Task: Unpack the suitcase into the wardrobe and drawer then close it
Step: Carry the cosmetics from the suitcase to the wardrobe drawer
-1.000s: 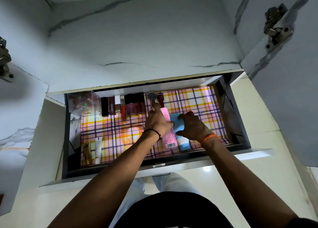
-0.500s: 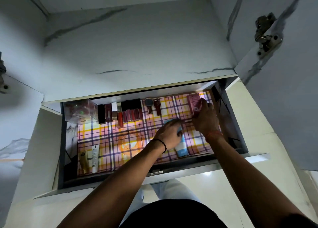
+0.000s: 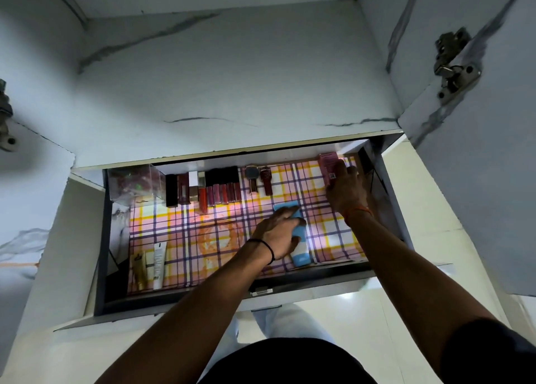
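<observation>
The wardrobe drawer (image 3: pixel 385 198) is pulled out, lined with pink and yellow plaid paper. My left hand (image 3: pixel 278 232) grips a blue and white tube (image 3: pixel 300 257) lying in the drawer's middle right. My right hand (image 3: pixel 345 186) holds a pink box (image 3: pixel 327 166) at the back right corner of the drawer. A row of lipsticks (image 3: pixel 214 189) and two small bottles (image 3: pixel 258 177) line the back edge. The suitcase is out of sight.
A clear plastic box (image 3: pixel 136 183) stands in the back left corner. Two tubes (image 3: pixel 150 264) lie at the front left. Open wardrobe doors with metal hinges (image 3: pixel 452 64) flank the drawer. A bare shelf (image 3: pixel 226 87) lies above it.
My right hand carried the pink box from the drawer's middle to the back right corner. My left hand shifted from the pink box onto the blue tube.
</observation>
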